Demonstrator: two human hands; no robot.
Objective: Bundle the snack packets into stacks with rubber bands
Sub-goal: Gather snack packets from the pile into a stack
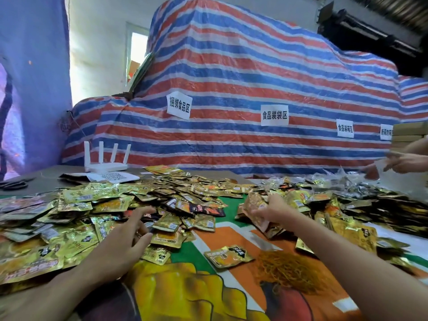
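Gold foil snack packets (pixel 76 218) lie in a wide loose heap across the left and back of the table. My left hand (pixel 125 235) reaches into this heap with its fingers spread over the packets, gripping none that I can see. My right hand (pixel 272 210) holds a small stack of gold packets (pixel 254 209) tilted on edge, fingers curled round it. A mound of thin orange rubber bands (pixel 291 269) sits near the front right, under my right forearm. A single packet (pixel 228 256) lies apart on the cloth.
A colourful printed cloth (pixel 201 295) covers the table. More packets (pixel 370 205) pile up at the right. Another person's hands (pixel 403 161) work at the far right. A white router (pixel 105 162) and scissors (pixel 14 184) sit at the back left. A striped tarpaulin (pixel 243 89) rises behind.
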